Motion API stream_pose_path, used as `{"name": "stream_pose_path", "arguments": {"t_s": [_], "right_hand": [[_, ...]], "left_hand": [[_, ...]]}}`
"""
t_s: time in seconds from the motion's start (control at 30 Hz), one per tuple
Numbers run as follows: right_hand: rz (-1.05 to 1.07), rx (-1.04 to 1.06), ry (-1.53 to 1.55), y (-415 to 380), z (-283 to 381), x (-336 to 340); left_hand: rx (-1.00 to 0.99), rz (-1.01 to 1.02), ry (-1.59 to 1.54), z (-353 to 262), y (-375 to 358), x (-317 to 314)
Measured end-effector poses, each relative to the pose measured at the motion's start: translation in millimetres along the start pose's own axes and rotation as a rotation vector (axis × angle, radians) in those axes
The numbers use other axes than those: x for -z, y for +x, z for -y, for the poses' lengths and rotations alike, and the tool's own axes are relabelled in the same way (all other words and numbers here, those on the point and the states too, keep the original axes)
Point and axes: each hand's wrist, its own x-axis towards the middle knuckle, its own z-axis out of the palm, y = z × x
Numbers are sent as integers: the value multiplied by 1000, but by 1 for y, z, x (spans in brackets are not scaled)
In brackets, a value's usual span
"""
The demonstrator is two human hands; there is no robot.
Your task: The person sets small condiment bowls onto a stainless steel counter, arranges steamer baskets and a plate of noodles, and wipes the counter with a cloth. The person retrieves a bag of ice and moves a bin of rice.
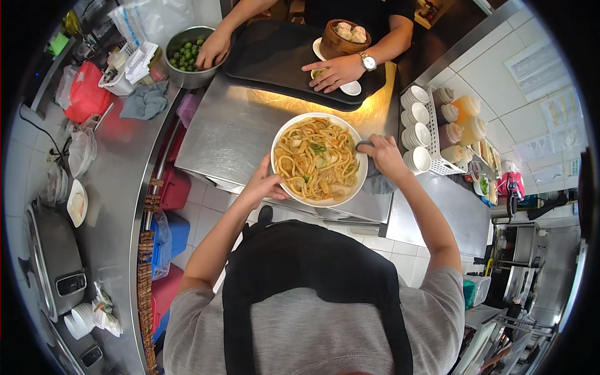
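Observation:
A round white plate (361, 181) heaped with thick noodles (319, 156) and bits of green is at the near edge of the steel counter. My left hand (265, 183) grips its left rim, thumb on the near side. At the right rim, my right hand (386, 157) has its fingers closed on a grey cloth (379, 181), a fold of which touches the plate's edge. The rest of that cloth hangs below the hand by the counter.
Across the counter, another person's hands are over a dark tray (262, 56) with a bamboo steamer (345, 41) of dumplings and in a metal pot (187, 78) of green limes. Stacked white bowls (415, 134) and sauce bottles (465, 119) stand right; a steel worktop (119, 162) runs along the left.

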Motion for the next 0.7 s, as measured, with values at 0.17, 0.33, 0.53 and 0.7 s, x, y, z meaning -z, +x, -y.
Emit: {"name": "stream_pose_path", "arguments": {"t_s": [0.17,0.33,0.53,0.7], "right_hand": [[11,13,6,30,-6,-3],[34,-12,372,40,-23,-9],[-114,-588,479,-50,-24,-15],[-68,-641,170,-85,33,-36]], "left_hand": [[11,30,50,-6,6,8],[45,53,59,-17,9,11],[24,-45,178,-30,17,24],[136,-9,142,-14,0,8]]}}
